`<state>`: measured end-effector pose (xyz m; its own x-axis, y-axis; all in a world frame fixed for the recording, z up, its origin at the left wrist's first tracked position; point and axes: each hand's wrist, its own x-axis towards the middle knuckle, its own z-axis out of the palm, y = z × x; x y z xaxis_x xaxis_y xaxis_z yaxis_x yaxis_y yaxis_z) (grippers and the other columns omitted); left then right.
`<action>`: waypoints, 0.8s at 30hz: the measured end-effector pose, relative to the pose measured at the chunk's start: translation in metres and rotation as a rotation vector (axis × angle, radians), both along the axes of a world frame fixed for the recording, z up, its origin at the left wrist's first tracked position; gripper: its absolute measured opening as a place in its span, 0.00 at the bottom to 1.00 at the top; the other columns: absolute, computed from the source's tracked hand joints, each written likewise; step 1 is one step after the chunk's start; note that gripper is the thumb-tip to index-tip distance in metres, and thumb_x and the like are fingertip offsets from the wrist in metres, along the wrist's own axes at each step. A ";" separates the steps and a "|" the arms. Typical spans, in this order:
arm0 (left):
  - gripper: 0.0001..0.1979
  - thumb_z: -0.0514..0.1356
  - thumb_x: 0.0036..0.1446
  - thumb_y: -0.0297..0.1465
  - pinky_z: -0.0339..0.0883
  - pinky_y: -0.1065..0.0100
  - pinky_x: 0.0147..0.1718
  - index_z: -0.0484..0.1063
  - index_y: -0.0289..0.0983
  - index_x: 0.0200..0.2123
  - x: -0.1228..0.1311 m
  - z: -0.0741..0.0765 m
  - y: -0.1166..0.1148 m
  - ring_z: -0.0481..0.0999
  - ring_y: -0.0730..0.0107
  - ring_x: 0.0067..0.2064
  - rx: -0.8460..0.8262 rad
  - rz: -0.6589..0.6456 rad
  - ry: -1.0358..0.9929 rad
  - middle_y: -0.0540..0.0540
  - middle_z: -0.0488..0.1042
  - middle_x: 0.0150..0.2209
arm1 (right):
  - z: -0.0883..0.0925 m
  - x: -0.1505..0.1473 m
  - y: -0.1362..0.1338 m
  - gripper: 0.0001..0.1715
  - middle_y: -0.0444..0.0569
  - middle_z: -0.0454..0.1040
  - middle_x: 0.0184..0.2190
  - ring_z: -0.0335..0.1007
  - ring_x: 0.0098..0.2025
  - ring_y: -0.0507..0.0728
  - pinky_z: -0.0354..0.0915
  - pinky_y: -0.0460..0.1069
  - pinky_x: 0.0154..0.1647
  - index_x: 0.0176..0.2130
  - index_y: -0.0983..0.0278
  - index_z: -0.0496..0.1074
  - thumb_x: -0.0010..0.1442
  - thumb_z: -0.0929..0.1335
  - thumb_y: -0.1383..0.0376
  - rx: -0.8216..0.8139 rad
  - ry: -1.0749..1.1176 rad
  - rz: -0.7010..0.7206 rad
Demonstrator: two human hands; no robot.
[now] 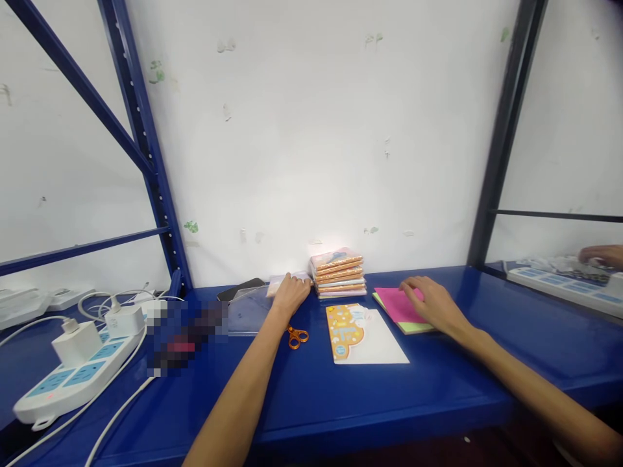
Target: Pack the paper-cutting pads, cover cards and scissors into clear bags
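My left hand (pixel 293 292) rests at the back of the blue table, its fingers bent over a pale packet (pixel 276 285), just left of a stack of wrapped packets (pixel 339 275). Below that hand lie orange-handled scissors (pixel 297 337). My right hand (pixel 424 299) lies with spread fingers on pink paper (pixel 396 303), which sits on yellow-green paper (pixel 413 327). Between my hands is a white sheet with an orange patterned cover (pixel 345 331). Whether the left fingers grip the packet is hard to see.
At left are a white power strip (pixel 80 373) with plugs and cables, a clear plastic sleeve (pixel 250 311) and a dark flat object (pixel 241 288). Blue shelf posts (pixel 146 130) frame the table (pixel 311 402). Another person's hand (pixel 601 255) shows at far right.
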<state>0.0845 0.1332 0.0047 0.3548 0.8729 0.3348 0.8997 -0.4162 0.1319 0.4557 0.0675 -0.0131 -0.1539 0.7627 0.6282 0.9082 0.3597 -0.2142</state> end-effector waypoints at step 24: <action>0.19 0.53 0.69 0.29 0.70 0.64 0.38 0.77 0.38 0.57 -0.029 0.069 -0.040 0.85 0.56 0.45 0.797 0.409 -0.381 0.39 0.85 0.46 | 0.003 -0.094 -0.092 0.19 0.50 0.71 0.61 0.66 0.63 0.64 0.63 0.60 0.64 0.57 0.49 0.72 0.68 0.69 0.52 -0.252 -0.129 0.538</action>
